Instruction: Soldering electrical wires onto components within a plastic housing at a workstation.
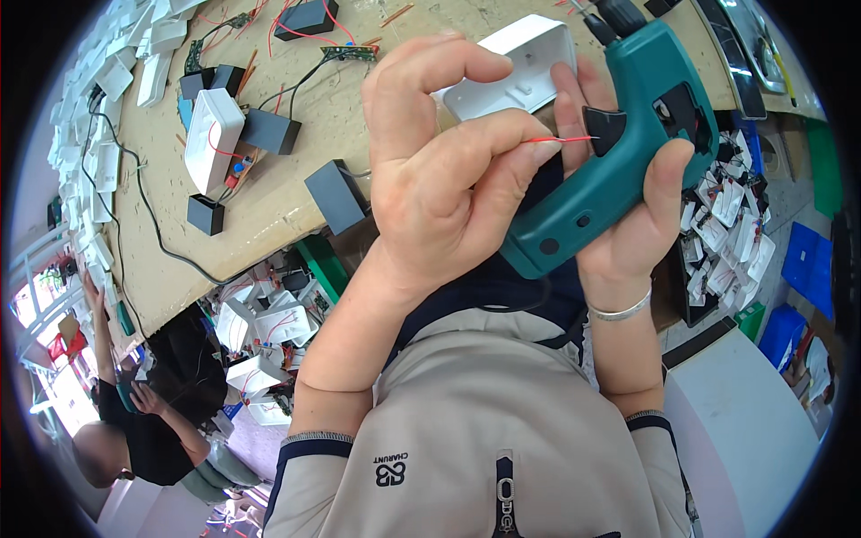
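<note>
A green electric drill [567, 213] lies across the palm of my right hand [639, 208], its chuck pointing to the top of the head view. My right thumb rests along its near side, and my fingers show behind its black trigger [604, 131]. My left hand [439, 170] is closed, thumb and forefinger pinching a thin red wire [565, 139]. The wire's bare end reaches the trigger area; whether it touches cannot be told. Behind both hands an open white plastic housing [529, 67] lies on the wooden table [296, 211].
Black boxes [336, 193], circuit boards with wires [350, 54] and another white housing [215, 139] lie on the table's left. White housings [108, 72] pile along its far left edge. Bins of white parts [731, 215] stand right and below. Another person [148, 421] works at lower left.
</note>
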The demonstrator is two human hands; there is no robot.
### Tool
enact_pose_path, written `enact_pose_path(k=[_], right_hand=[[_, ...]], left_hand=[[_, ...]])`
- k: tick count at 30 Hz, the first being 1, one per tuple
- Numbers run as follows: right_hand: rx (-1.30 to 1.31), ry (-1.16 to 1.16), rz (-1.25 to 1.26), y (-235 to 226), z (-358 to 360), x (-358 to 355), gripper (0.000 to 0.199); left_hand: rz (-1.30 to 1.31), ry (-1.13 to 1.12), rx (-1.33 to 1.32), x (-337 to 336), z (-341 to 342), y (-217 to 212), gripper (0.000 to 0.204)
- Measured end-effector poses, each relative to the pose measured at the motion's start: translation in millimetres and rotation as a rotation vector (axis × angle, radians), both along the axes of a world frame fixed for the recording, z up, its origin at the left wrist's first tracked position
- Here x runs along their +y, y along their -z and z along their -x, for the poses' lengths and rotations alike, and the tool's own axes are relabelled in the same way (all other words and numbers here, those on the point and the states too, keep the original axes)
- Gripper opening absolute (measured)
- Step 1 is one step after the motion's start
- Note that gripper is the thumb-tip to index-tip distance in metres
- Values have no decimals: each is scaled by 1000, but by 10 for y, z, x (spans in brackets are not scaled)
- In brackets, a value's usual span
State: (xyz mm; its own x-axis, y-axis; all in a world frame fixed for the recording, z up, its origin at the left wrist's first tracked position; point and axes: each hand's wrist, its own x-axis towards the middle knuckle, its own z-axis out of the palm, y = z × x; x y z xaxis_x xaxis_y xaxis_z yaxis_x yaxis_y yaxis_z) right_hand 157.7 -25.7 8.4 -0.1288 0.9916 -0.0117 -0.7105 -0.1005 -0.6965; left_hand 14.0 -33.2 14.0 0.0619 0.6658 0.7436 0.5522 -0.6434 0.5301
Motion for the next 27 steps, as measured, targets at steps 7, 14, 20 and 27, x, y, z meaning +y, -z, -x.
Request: enact_pose_path(k=[7,14,20,27], right_hand=[[86,58,-28,67,166,-47,76],[41,-10,25,60,158,-94,84],[47,-50,14,73,142,-68,83],[82,-72,-3,82,84,-44,78]], left_hand=[[6,-137,17,-12,36,-10,10],[106,-321,212,146,-17,-201,12],[-731,-108,-48,773,44,356,11],[-563,-135,28,732,67,303,8]])
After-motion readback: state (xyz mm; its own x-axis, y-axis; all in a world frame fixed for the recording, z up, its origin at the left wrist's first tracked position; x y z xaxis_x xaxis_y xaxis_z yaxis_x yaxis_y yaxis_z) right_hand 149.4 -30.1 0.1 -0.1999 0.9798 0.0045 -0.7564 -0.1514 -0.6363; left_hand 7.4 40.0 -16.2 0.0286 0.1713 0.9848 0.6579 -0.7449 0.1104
